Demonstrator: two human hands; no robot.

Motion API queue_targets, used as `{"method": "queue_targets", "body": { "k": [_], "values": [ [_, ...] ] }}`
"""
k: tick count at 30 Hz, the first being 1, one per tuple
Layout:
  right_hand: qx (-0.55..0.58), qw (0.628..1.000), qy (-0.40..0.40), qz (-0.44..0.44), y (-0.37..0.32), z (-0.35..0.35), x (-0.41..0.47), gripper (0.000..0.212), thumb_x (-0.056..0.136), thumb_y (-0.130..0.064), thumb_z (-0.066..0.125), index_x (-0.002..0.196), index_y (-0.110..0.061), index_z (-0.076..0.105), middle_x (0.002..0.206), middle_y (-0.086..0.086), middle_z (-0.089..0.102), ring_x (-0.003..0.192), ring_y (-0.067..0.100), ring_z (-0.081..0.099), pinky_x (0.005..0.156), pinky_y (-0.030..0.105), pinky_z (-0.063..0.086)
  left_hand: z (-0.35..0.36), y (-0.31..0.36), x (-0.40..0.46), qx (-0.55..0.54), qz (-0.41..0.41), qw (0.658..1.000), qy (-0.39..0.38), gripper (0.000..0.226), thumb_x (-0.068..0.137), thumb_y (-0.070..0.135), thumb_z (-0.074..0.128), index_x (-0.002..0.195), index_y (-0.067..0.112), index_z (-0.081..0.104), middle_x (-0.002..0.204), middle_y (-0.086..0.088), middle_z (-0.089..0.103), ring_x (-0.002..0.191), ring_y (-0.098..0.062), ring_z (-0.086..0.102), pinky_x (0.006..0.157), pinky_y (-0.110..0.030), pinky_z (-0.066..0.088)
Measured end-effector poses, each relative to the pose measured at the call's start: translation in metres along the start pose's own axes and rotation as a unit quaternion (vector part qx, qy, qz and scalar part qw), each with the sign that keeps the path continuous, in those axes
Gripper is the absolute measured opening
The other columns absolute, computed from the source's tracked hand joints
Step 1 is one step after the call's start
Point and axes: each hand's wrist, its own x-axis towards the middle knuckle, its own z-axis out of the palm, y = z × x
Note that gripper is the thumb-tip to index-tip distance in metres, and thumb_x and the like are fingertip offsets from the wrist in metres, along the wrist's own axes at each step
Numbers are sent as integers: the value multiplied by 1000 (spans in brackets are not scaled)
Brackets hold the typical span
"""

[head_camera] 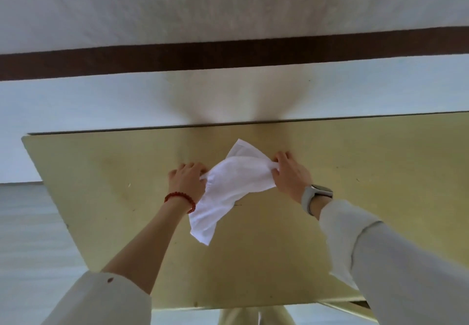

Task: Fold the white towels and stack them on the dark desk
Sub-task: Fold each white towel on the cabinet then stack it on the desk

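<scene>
White towel (228, 185) gripped by left hand (187, 180) and right hand (289, 175) above bare desk (101, 172).

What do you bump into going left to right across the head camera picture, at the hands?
Bead bracelet → left hand → towel → right hand → watch, all over the desk.

Pale wall (228, 2) w/ dark brown band (228, 53); grey floor (30, 236).

A dark brown band (228, 52) crosses the pale wall (177, 2).
</scene>
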Motion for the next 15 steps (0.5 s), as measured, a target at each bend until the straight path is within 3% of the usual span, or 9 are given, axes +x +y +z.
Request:
{"method": "queue_targets", "body": {
  "k": [4,7,10,15],
  "values": [
    [37,997,-33,51,35,-2,-42,7,90,-15,41,94,-13,46,96,5,51,76,24,45,65,29,35,4,27,-22,-71,76,992,-65,16,91,16,47,101,13,58,106,-2,53,86,-24,54,75,-30,43],
    [67,991,-22,117,71,-20,-76,6,89,-14,43,84,-15,41,80,5,52,70,28,45,60,29,32,2,63,-23,-104,138,982,-82,15,91,12,49,99,5,59,102,-3,50,86,-22,50,71,-23,34],
    [107,977,33,179,105,-49,-107,7,88,-11,46,82,-14,42,75,6,53,69,28,47,59,29,33,-8,117,-15,-95,210,968,-101,13,88,12,52,91,2,59,86,-6,54,90,-29,55,67,-23,30],
    [172,928,210,254,152,-116,-157,7,85,-5,49,88,-7,56,86,16,60,78,33,54,66,30,37,-48,231,-12,-1,314,949,-32,27,91,30,50,108,13,61,104,-7,65,100,-26,58,74,-29,41]
  ]
}}
